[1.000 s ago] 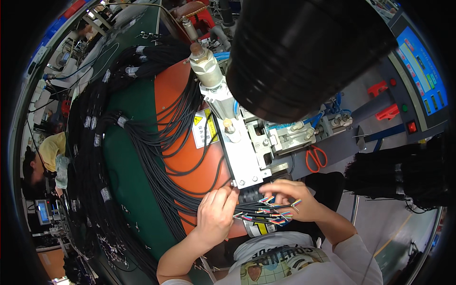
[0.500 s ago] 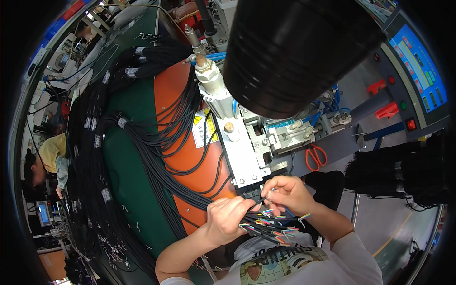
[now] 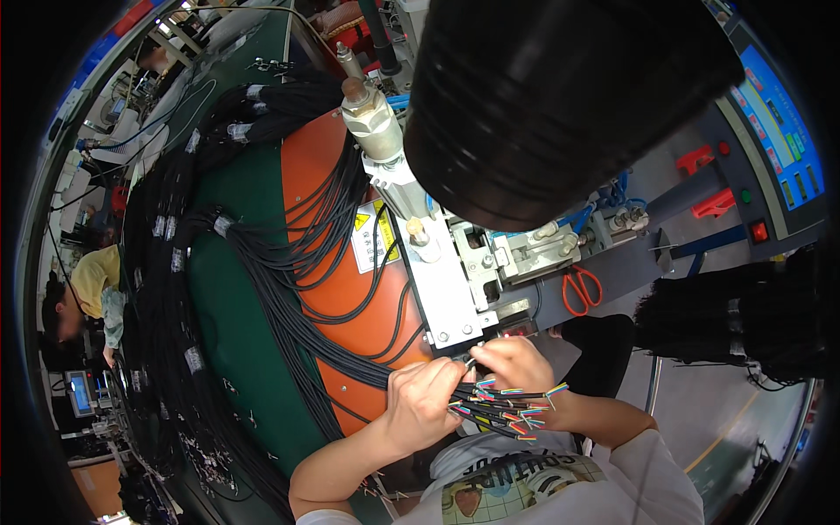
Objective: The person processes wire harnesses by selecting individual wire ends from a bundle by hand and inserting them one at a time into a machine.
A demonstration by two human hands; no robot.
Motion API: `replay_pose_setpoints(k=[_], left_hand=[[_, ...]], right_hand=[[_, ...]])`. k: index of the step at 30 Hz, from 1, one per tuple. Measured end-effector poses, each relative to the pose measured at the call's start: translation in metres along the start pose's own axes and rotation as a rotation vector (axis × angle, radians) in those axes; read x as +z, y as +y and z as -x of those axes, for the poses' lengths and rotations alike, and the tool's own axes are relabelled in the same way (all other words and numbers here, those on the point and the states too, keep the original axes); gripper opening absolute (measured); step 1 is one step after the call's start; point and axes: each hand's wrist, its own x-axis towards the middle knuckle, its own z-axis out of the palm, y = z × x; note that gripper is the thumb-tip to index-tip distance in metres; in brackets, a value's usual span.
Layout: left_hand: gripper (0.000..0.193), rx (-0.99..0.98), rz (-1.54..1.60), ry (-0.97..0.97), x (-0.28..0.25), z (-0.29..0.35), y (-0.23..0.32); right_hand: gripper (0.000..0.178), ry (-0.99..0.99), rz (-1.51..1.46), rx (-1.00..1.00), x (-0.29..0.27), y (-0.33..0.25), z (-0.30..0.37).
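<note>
My left hand [image 3: 422, 395] is closed round a bundle of black cables [image 3: 350, 357]. Out of that fist, toward my chest, fan the cut cable ends [image 3: 503, 408], their thin coloured inner wires bared. My right hand [image 3: 516, 366] pinches at the front edge of a metal clamping machine [image 3: 446, 289], close beside the left fingertips. A single cable end seems to be between its finger and thumb, though the fingers largely hide it. The bundle runs back leftward over an orange board [image 3: 350, 302].
A wide black tube [image 3: 560, 105] hangs over the machine. Orange-handled scissors [image 3: 581, 290] lie right of it, below a control panel with a blue screen [image 3: 774, 131]. Taped black cable bundles [image 3: 179, 258] cover the green table [image 3: 232, 306] at left; another bundle [image 3: 731, 319] hangs at right. A person in yellow [image 3: 94, 280] bends at far left.
Both hands have shifted slightly, the right hand a little left and closer to the machine's front edge. The cable ends have spread and tilted differently beneath the hands.
</note>
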Motion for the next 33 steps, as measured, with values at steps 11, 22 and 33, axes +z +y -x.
replay_pose_setpoints(k=[11, 22, 33], left_hand=[[0.031, 0.008, 0.075, -0.106, -0.005, -0.005, -0.005], [0.029, 0.038, 0.133, -0.135, -0.005, -0.007, -0.01], [0.027, -0.106, 0.154, -0.313, -0.013, -0.01, -0.004]], right_hand=[[0.018, -0.153, -1.061, 0.605, -0.015, 0.018, -0.011], [0.018, -0.183, -1.043, 0.565, -0.019, 0.022, -0.015], [0.013, -0.21, -0.974, 0.614, -0.022, 0.023, -0.014]])
